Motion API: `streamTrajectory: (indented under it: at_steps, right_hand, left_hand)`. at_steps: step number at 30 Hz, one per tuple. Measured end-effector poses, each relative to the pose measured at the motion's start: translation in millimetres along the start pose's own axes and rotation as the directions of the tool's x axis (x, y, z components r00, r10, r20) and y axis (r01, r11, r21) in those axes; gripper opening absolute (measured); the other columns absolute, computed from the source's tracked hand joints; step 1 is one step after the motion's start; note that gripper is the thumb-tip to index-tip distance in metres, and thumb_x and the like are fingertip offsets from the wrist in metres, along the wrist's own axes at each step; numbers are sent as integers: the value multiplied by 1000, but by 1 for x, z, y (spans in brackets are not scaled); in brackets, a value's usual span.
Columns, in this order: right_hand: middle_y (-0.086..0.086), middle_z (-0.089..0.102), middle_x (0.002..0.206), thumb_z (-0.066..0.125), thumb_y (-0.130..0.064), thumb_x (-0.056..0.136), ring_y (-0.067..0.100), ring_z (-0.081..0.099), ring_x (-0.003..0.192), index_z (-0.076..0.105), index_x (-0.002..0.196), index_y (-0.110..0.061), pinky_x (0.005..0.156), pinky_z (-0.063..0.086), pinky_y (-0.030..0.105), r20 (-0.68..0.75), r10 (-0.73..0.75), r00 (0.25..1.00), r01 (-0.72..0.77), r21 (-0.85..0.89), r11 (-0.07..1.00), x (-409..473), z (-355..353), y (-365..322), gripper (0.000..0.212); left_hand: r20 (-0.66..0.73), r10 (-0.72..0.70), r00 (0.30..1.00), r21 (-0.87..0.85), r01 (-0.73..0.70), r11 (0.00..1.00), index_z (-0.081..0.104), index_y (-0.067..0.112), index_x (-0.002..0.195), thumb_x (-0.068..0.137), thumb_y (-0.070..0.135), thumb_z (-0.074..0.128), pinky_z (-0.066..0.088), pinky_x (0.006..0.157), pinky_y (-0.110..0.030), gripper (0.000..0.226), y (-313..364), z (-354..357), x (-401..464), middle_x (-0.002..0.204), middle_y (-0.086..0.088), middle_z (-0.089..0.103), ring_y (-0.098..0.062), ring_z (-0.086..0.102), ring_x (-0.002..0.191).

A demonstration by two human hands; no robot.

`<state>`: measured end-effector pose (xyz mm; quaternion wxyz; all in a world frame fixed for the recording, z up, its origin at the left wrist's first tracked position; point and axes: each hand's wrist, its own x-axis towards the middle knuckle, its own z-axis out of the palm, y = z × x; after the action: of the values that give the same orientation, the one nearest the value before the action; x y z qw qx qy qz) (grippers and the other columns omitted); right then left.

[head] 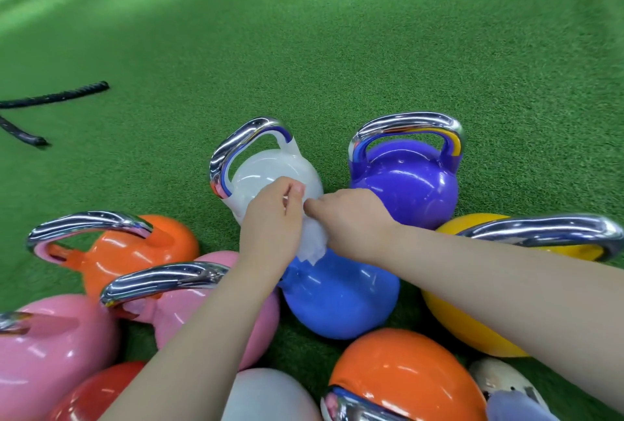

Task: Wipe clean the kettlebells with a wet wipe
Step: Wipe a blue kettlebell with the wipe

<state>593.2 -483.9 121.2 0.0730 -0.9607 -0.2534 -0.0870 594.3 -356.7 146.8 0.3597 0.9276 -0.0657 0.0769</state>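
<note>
— kettlebells (341, 295), how many on the turf (337, 49)?
— ten in view, crowded round the blue one: two orange, two pink, two white, one each purple, yellow, red.
— and the grip?
— left hand (273, 228) and right hand (351, 221) both pinched one wet wipe (312, 241) just above the blue one.

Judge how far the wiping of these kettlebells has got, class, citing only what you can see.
Done: nothing shows which bells are already wiped; all look equally glossy. In hand: the left hand and right hand both pinch a crumpled white wet wipe above the glossy blue kettlebell, in front of the white chrome-handled kettlebell. Left: presumably most of the cluster, including the purple kettlebell.
</note>
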Motion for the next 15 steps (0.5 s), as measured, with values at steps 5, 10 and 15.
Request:
streamTrajectory:
  at_steps: [5,10,15]
  right_hand:
    - [3,63,82,62,-19,76,29,60,81,55,85,-18,60,37,30,-59,323,945,-291,302,908,-19,20,19,12]
    - [-3,50,66,63,-16,67,18,46,69,46,77,-15,65,41,35,116,640,760,-477,767,428,-38,40,26,21]
    - [4,59,92,69,-24,69,30,56,86,57,98,-15,66,39,35,-6,296,955,-288,214,934,-18,7,6,33]
  left_hand:
    - [-29,404,914,-34,-405,914,58,12,82,83,20,46,34,69,-9,15,8,-2,-56,76,7,52,-5,44,70]
    - [398,406,823,207,-511,834,64,15,86,74,31,56,52,63,-23,21,-25,35,-83,84,0,62,-16,64,75]
    - [419,66,905,514,-296,805,41,12,135,94,42,44,40,83,-25,50,-42,52,-54,126,-15,50,-23,48,108]
